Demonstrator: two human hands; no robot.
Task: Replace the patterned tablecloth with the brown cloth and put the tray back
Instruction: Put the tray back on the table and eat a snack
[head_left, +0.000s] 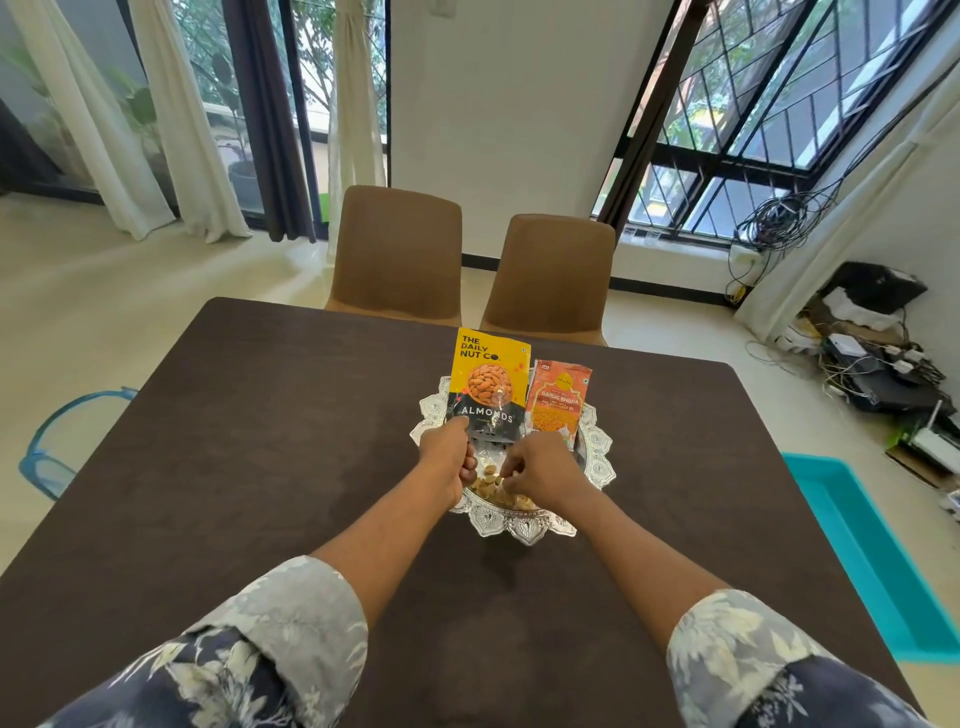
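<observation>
Brown cloth (260, 467) lies flat over the whole table top, dark, with faint lighter patches near the middle.

Tray (525, 529): silver, scalloped embossed rim, sitting on the cloth just past table centre, slightly toward 1 o'clock.

On the tray:
- almond pouch (488, 384), yellow top and black bottom, upright, at the tray's 11 o'clock
- orange packet (558, 402), upright, touching the pouch's right edge, at the tray's 1 o'clock
- loose nuts (491, 486) piled in the tray's 6 o'clock part

Left hand (447, 457): at the tray's 9 o'clock, thumb and fingers pinching the lower left corner of the almond pouch.

Right hand (540, 470): at the tray's 5 o'clock, knuckles up, fingers curled down into the nuts. Fingertips touch the pile; cannot tell if they actually hold a piece.

The hands are near each other, with the nuts between them. Both forearms are bare, reaching in from 6 o'clock, with floral sleeves (280, 639) pushed up.

Around the table:
- two brown chairs (397, 249) side by side at 12 o'clock, backs to the far table edge
- blue chair frame (57, 431) at 9 o'clock, partly hidden by the table
- teal mat (862, 545) on the floor at 3 to 4 o'clock
- tangle of cables (878, 358) and boxes against the wall at 2 o'clock
- white curtains (156, 119) at 10 o'clock
- barred window (779, 104) at 1 o'clock
</observation>
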